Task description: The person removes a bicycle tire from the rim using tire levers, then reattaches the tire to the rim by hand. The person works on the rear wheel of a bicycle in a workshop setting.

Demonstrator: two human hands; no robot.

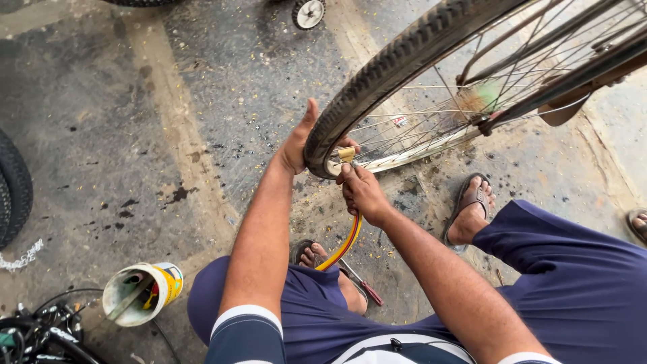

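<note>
Gripping the bicycle tyre at its lowest curve, the left hand wraps it, thumb up. The right hand pinches a brass hose connector against the rim; yellow hose trails toward the floor's near edge.

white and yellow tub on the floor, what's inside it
The white and yellow plastic tub lies tilted on the concrete floor, mouth toward the camera. Inside, a grey stick-like tool and a small red item show; its smeared wall hides the bottom.
</note>
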